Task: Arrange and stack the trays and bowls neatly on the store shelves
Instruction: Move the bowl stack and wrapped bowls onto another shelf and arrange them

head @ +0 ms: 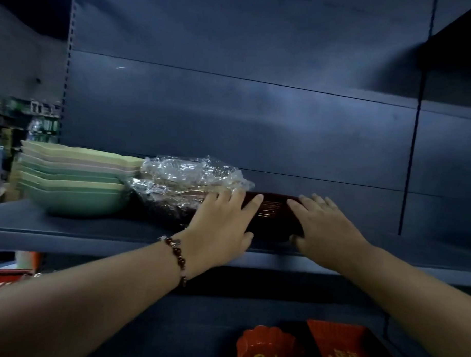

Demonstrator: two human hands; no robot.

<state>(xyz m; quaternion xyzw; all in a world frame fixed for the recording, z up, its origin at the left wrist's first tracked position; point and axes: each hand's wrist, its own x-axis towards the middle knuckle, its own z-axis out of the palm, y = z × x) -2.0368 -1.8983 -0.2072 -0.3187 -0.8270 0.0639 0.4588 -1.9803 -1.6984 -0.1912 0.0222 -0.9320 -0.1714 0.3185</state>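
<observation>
Head view: we look at one dim blue-grey shelf unit; only this view is given.
Shelf (67,234): it runs across the middle of the frame, with the back panel filling the upper half.
Tray (274,214): we see a dark red, ribbed piece at frame centre, resting on the shelf between the two hands. Whether it is one tray or a stack we cannot tell.
Left hand (222,226): our fingers are spread and curved over the tray's left end, thumb low at its front edge, gripping it.
Right hand (326,227): our fingers lie over the tray's right end, thumb tucked under the front edge, so it also grips the tray.
Bracelet (178,259): dark red beads circle the left wrist, below centre.
Wrapped stack (186,187): crinkled clear plastic covers dark ware just left of the tray, touching it under the left fingers.
Bowls (74,183): a stack in pale green, cream and pink stands at the left middle of the frame, against the wrapped stack.
Red dish (266,345): scalloped, with gold marks, it lies at the bottom centre on a lower level.
Red tray (346,347): rectangular, with gold marks, it sits just right of the dish at the bottom edge.
Far goods (25,117): blurred items show at the left edge beyond the shelf post.
</observation>
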